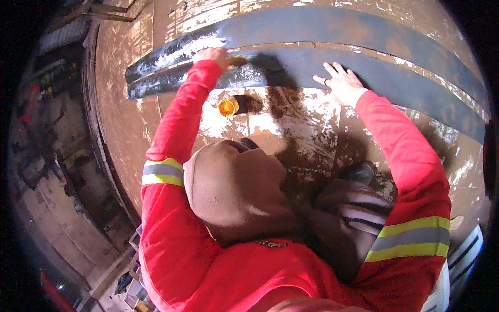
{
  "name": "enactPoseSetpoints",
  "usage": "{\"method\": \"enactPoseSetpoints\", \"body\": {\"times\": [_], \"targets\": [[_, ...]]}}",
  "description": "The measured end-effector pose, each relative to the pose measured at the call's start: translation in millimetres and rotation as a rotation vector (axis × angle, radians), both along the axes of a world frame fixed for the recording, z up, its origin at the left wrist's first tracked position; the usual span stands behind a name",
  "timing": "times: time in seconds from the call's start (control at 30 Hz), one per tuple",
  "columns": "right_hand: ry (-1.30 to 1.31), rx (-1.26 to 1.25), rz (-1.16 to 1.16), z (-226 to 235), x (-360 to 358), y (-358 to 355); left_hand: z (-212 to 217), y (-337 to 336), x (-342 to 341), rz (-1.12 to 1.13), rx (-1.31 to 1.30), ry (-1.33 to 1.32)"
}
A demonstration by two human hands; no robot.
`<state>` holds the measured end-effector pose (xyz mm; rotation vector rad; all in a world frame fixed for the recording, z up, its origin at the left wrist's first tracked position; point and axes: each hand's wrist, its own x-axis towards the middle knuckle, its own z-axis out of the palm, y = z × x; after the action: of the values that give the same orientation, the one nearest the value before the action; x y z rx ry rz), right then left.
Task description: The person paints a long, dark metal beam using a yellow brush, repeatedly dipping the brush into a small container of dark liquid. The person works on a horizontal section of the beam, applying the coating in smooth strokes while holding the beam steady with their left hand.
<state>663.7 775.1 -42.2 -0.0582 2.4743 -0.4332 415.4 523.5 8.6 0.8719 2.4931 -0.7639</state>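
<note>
Two long blue-grey strips lie side by side across the far part of the ground, their left ends dark, wet and glossy. Over the wet part of the nearer strip, my left hand is closed round what looks like a paintbrush; its brown bristle end points right and its handle is hidden. My right hand rests with fingers spread on the near edge of the same strip. A small round tub of orange-yellow stuff stands just in front of the strips, below my left hand.
Brown sheeting with worn whitish patches covers the surface under the strips. My bent knee and dark shoe are close in front. A white slatted chair is at lower right. Dark clutter lies beyond the left edge.
</note>
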Motion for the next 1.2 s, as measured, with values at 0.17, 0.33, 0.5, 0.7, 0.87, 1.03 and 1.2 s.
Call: {"method": "enactPoseSetpoints", "body": {"times": [0.17,0.33,0.5,0.7,0.87,1.03,1.2], "targets": [[-0.005,-0.012,-0.011,4,0,-1,22,-19,-34,0.01,-0.086,0.098],[-0.025,0.01,0.0,-1,1,-1,-11,45,-7,-0.157,0.047,-0.036],[-0.031,0.002,-0.004,3,-1,-3,-11,54,-21,-0.107,0.449,-0.391],[-0.038,-0.002,-0.004,6,-2,0,3,6,-46,-0.045,-0.06,-0.045],[-0.026,-0.03,-0.021,3,1,-1,31,14,-38,-0.018,-0.162,0.057],[0.012,-0.016,0.006,-5,2,0,-6,65,10,-0.209,0.025,-0.106],[0.032,0.002,0.083,-8,0,9,5,94,54,-0.102,0.414,-0.369]]}}
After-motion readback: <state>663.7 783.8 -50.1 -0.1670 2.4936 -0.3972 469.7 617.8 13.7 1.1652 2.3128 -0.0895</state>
